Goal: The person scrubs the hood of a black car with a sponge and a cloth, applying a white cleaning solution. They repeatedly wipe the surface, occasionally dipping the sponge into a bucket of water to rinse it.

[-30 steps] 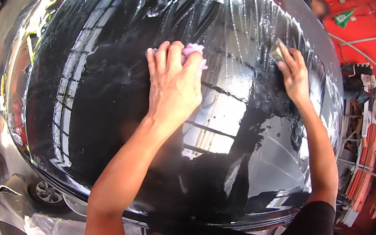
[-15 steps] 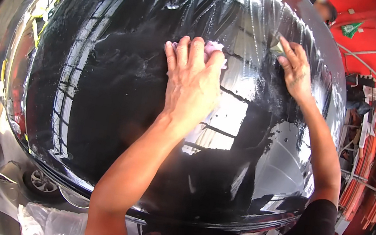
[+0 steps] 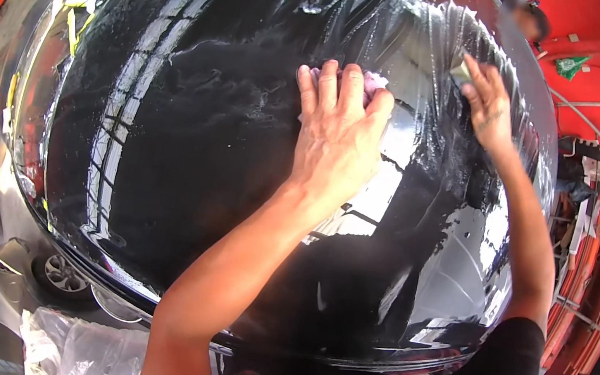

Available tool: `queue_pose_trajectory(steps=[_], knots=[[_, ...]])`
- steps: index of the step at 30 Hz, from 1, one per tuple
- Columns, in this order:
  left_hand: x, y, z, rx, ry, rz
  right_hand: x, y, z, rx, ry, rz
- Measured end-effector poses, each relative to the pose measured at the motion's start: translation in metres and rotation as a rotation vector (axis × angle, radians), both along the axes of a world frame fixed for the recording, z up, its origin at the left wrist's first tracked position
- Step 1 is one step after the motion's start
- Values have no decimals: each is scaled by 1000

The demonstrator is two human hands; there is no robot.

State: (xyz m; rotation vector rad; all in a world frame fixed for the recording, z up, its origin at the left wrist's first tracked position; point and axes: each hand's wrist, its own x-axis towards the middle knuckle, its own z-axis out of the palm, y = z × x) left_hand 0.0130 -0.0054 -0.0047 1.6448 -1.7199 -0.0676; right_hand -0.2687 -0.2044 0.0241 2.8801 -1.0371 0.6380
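With the left hand [image 3: 342, 127], clamping a crumpled lilac cloth [image 3: 377, 83] near the centre of the glossy black car panel [image 3: 177, 168]; with the right hand [image 3: 491, 112], pinching a pale pad [image 3: 459, 73] toward two o'clock. Best to press evenly, overlapping strokes. Compared with a second ago, both hands, cloth and white streaks [image 3: 451, 23] seen farther toward three o'clock.

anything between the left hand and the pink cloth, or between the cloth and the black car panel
Nothing visible: the left hand covers the pink cloth directly, over the black car panel; the cloth's underside is hidden.
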Motion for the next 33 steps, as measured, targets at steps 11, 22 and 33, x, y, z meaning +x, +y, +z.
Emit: queue_pose_trajectory(steps=[11,22,33], knots=[[1,-2,0,-22,50,-29,17,7,-4,2,52,-199],[-6,-5,4,6,54,-61,-10,-106,-30,-269,98,-286],[-18,-8,5,-31,49,-98,-63,-140,-14,-236,139,-519]])
